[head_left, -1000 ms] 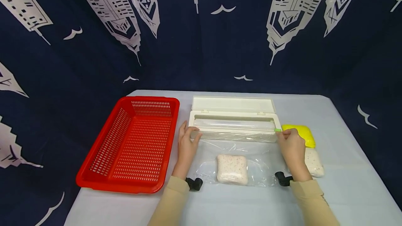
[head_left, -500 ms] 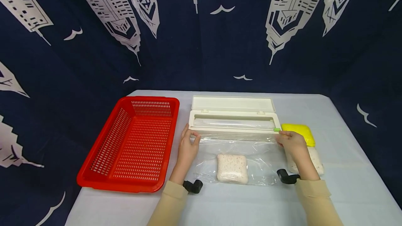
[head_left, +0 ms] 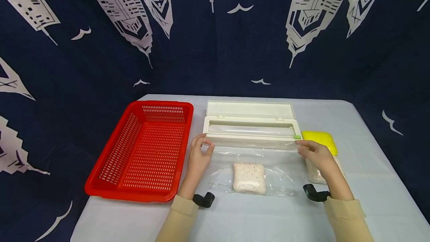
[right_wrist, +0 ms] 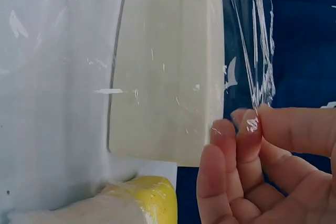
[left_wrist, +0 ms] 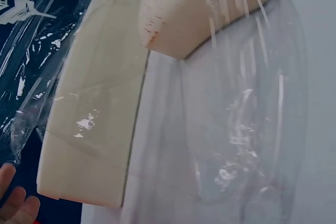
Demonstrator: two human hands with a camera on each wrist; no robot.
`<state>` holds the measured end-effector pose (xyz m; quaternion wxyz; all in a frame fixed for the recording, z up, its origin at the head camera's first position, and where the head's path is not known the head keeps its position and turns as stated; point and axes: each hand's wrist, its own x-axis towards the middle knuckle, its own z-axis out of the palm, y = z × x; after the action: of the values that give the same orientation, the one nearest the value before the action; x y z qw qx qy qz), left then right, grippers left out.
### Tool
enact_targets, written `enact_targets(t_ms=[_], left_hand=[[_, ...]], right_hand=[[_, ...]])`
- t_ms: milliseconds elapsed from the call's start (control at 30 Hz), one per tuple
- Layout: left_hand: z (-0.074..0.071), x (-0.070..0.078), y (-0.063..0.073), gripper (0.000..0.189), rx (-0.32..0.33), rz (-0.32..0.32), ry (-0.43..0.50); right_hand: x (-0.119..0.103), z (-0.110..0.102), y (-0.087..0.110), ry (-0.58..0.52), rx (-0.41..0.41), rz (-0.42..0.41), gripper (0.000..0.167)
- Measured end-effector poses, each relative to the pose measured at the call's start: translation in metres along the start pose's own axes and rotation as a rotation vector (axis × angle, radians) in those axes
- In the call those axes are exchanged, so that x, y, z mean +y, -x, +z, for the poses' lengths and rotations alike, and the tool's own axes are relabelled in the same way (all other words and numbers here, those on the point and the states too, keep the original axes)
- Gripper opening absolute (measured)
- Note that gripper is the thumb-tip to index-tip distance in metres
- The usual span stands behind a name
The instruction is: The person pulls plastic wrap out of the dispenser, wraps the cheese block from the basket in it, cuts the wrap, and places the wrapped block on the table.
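In the head view, cling film [head_left: 221,176] spreads over a pale, rounded square block [head_left: 249,177] with reddish specks. Behind it stands a cream film dispenser [head_left: 248,141], lid raised, roll inside and a green slider [head_left: 297,137] at its right end. My left hand [head_left: 199,158] is at the dispenser's front left corner, thumb and forefinger brought together at the film's edge. At the opposite corner my right hand [head_left: 319,158] pinches the film; in the right wrist view the gathered film [right_wrist: 262,51] runs into the thumb and forefinger [right_wrist: 249,132].
A red slotted basket [head_left: 134,196] stands to the left. Right of the dispenser lie a yellow block [head_left: 319,139] and another pale block [head_left: 315,174], partly behind my right forearm. A dark printed cloth [head_left: 215,55] hangs behind the white table [head_left: 255,219].
My right hand has shifted from beside the green slider a little to the right, holding the film edge. The film has come away from the dispenser's slider line. My left hand has barely moved.
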<state>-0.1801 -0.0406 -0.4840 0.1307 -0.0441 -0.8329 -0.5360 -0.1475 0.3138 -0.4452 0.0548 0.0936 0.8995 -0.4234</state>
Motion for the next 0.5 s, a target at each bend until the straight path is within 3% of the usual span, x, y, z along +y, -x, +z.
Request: enact_targets(t_ms=[233, 367, 500], left_hand=[[-0.006, 0.015, -0.001, 0.009, 0.015, 0.023, 0.085], [-0.012, 0.024, 0.001, 0.009, 0.01, 0.067, 0.13], [-0.019, 0.031, 0.004, 0.009, -0.008, 0.103, 0.127]], right_hand=[[-0.006, 0.002, 0.003, -0.071, 0.118, 0.026, 0.049], [-0.003, 0.003, 0.01, -0.161, 0.121, 0.061, 0.053], [0.003, 0.001, 0.021, -0.206, 0.124, 0.036, 0.049]])
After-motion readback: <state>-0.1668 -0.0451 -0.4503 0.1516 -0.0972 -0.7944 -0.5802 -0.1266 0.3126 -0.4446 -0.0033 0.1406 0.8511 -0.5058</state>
